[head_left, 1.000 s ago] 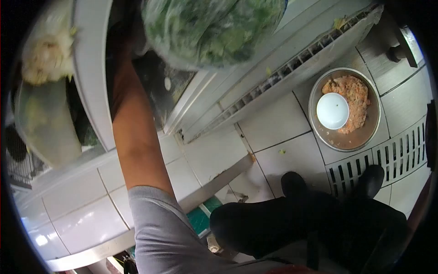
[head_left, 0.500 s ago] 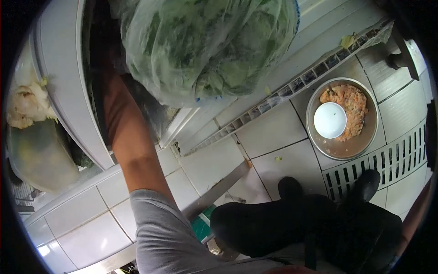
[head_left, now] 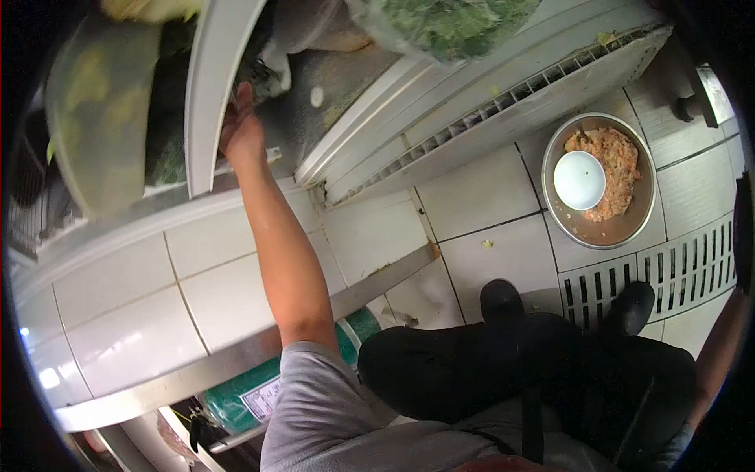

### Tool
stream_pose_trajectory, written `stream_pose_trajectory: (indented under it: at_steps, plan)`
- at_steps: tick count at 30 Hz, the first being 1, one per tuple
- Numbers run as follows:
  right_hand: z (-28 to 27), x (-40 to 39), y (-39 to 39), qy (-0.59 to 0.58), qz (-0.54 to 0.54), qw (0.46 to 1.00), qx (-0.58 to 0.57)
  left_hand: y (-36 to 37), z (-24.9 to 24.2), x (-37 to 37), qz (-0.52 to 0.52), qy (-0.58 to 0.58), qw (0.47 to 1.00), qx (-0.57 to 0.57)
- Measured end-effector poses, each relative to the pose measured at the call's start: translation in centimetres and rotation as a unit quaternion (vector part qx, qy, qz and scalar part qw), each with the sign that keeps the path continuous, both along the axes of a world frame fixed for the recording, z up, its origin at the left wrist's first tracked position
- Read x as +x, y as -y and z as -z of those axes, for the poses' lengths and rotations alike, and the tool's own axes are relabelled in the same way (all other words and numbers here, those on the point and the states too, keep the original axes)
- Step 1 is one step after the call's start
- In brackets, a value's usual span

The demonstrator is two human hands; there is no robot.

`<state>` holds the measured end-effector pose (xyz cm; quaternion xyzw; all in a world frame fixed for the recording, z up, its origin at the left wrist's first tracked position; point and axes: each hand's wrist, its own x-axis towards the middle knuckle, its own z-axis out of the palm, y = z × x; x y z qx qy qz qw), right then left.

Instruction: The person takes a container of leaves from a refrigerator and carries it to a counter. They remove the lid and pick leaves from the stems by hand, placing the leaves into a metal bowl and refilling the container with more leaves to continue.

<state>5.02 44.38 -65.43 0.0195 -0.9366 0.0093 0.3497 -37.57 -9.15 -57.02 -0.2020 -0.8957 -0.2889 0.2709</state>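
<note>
At the inner edge of a white sliding door (head_left: pixel 216 102) of a cabinet is my left hand (head_left: pixel 242 130), with at least one finger stretched upward and the others partly in shadow by the door. Nothing shows held in it. Right of it, inside the opening, are clear plastic wrapping and a small pale oval spot. Leafy greens in a clear bag (head_left: pixel 464 27) lie at the top of the view. Only my right forearm shows at the right edge; the hand is out of view.
A metal bowl (head_left: pixel 557 216) with an orange-brown mixture (head_left: pixel 617 173) and a white bowl (head_left: pixel 580 181) stands on the tiled floor, near a slotted drain grate (head_left: pixel 684 271). A green package (head_left: pixel 236 393) lies low at left. Behind the door are bagged greens (head_left: pixel 102 118).
My left hand has come out from deep inside the cabinet to the door's edge. The door and bagged greens sit higher in the view, which has shifted. More of the opening shows.
</note>
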Motion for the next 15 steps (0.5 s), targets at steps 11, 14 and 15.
stream_pose_trajectory:
  at_steps: [11,14,15]
  plan:
    - [-10.2,-15.6,14.3,0.265,0.035,0.925,-0.270,2.3,-3.7,20.2,0.142,0.234,0.948,0.163]
    - [-8.2,-18.3,16.7,0.174,-0.073,0.935,-0.301,1.6,-5.1,24.5,0.197,0.253,0.934,0.158]
    - [-6.1,-20.0,15.6,0.130,-0.117,0.930,-0.323,1.3,-5.5,25.8,0.203,0.276,0.925,0.165]
